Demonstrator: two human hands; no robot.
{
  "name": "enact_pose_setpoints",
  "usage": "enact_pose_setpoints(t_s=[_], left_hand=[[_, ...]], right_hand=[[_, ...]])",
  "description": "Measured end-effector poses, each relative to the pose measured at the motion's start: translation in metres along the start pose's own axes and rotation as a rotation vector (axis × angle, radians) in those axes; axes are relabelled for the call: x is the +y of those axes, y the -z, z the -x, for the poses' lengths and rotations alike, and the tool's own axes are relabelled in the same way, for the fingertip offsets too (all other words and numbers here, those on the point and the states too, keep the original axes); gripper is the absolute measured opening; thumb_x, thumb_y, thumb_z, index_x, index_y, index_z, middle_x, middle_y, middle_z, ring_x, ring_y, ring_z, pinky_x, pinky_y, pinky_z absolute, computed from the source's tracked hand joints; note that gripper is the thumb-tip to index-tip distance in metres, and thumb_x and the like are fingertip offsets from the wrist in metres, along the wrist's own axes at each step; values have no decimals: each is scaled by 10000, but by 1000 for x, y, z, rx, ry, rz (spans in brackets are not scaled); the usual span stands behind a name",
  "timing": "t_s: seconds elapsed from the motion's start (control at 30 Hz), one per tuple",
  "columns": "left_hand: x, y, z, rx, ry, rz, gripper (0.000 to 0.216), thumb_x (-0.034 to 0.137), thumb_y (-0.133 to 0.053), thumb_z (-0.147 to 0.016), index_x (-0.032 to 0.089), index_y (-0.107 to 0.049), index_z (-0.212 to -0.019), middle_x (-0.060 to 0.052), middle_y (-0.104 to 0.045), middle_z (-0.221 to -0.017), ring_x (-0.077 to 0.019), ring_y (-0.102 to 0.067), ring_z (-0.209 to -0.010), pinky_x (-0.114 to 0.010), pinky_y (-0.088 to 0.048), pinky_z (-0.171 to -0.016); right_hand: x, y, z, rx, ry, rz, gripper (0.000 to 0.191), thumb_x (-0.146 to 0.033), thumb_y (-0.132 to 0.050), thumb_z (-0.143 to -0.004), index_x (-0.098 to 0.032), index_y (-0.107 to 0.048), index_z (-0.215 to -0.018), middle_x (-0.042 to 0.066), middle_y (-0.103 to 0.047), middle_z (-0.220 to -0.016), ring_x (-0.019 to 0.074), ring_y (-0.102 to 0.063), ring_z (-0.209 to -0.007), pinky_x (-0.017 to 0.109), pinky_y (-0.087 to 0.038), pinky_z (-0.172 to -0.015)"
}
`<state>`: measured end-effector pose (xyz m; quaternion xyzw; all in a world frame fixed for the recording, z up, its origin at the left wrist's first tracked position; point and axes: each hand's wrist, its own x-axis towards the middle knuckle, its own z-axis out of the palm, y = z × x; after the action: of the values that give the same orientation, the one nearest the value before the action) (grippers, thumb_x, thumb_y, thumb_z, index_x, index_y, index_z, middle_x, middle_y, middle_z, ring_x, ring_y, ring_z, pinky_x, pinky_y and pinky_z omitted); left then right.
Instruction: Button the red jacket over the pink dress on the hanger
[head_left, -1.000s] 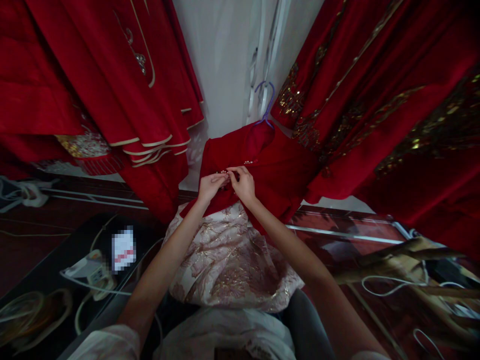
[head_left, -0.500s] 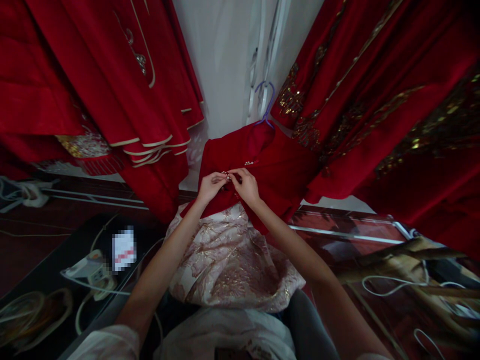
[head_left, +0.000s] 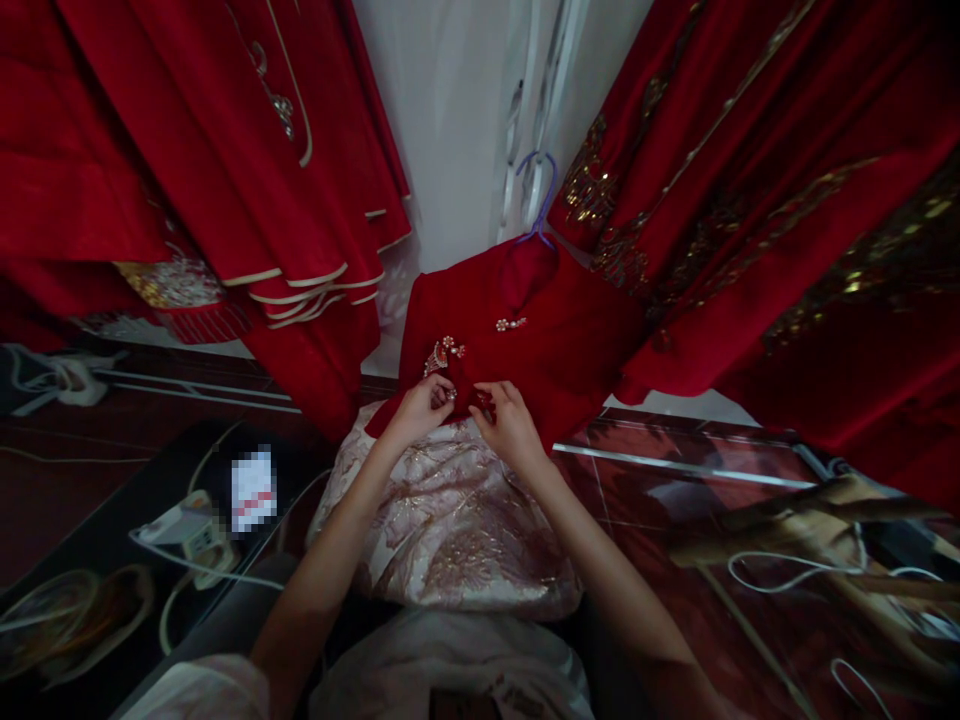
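Left hand [head_left: 421, 408], right hand [head_left: 511, 422] lower, wider apart now. Left narrow, right half curled; cannot tell if holding. Red cloth garment [head_left: 574, 320] under both; pearly beaded flower trim [head_left: 448, 346], above left hand, now uncovered.

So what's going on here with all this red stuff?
A person has their left hand and right hand apart at the near edge of a red garment with a purple hanger at its top. What the fingertips hold is too small to tell. Beaded ornaments show beyond the hands, and pale patterned cloth covers the lap.
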<state>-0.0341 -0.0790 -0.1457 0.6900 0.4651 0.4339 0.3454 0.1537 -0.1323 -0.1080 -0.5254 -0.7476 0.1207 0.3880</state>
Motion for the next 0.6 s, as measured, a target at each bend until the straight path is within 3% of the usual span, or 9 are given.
enact_pose_setpoints(t_s=[0.07,0.17,0.37,0.6], left_hand=[[6,-2,5,34,-11,-37,230,193,-651,-691,197,-622,-920,19,-601,-714,-111,-566,-648,-226,-445,-632],[13,-6,10,55,6,-45,245,177,-637,-704,196,-605,-946,9,-636,-728,-124,-606,-670,-238,-475,-654],[13,-14,15,51,48,12,195,149,-619,-695,180,-655,-884,-26,-686,-794,-137,-638,-707,-263,-512,-705],[10,-17,16,112,113,40,139,140,-648,-655,172,-680,-786,-32,-706,-763,-150,-651,-679,-284,-523,-705]], right_hand=[[8,-6,3,81,-73,59,346,-195,-573,-826,-160,-548,-1169,147,-559,-1106,255,-571,-1013,407,-504,-878],[20,-11,1,108,-91,41,286,-196,-544,-839,-139,-541,-1119,145,-583,-1048,244,-590,-936,393,-513,-828],[36,-8,-7,49,-194,-188,160,-209,-575,-825,-156,-629,-967,53,-682,-838,148,-631,-690,273,-520,-680],[13,25,-8,-159,-161,-373,142,-262,-671,-788,-214,-728,-909,17,-731,-808,138,-682,-737,243,-532,-692]])
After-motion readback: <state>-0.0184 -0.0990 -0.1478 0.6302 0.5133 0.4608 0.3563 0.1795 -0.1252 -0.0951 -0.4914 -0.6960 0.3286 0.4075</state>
